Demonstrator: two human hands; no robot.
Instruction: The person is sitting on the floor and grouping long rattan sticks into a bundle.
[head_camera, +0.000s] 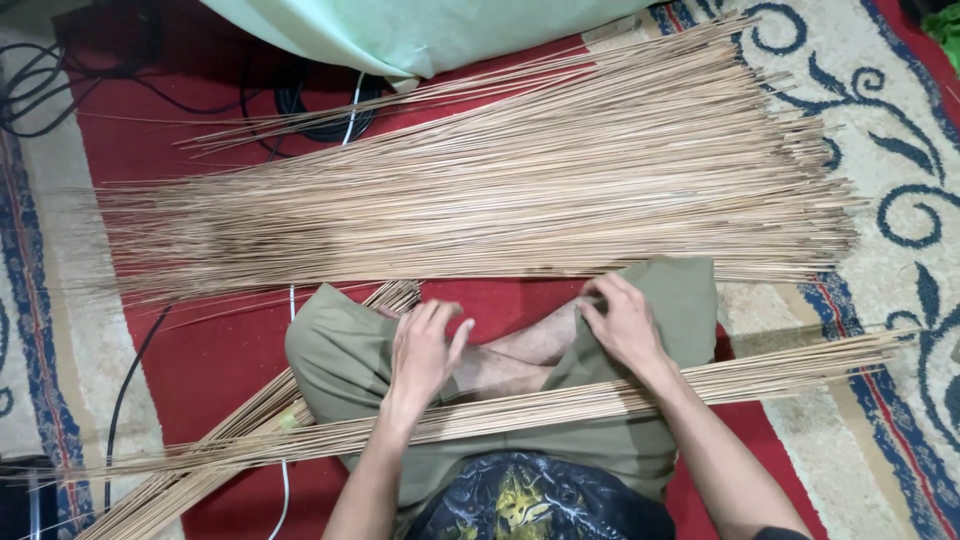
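Tan, thin sticks make up the lap bundle (560, 402), a long sheaf laid across the seated person's thighs, its long axis running left to right and rising slightly toward the right end. Both wrists cross over this bundle, so the sticks lie under the forearms, on the body side of the fingers. The left hand (425, 350) rests just beyond the lap bundle with fingers loosely spread and curled down onto the knee, gripping nothing that I can see. The right hand (622, 322) sits a little farther beyond the bundle, fingers bent and pinching the edge of the olive shorts (690, 295). Of the 2 hands, the left is nearer the sticks.

Beyond the lap bundle spreads a far larger fan of sticks (480, 190), also lying left to right. Left of the lap bundle, another sheaf (200, 470) slants away under the knee. Under everything lies a red patterned carpet (215, 350), with black cables (130, 380) and a pale green cloth (420, 30) at the far side.
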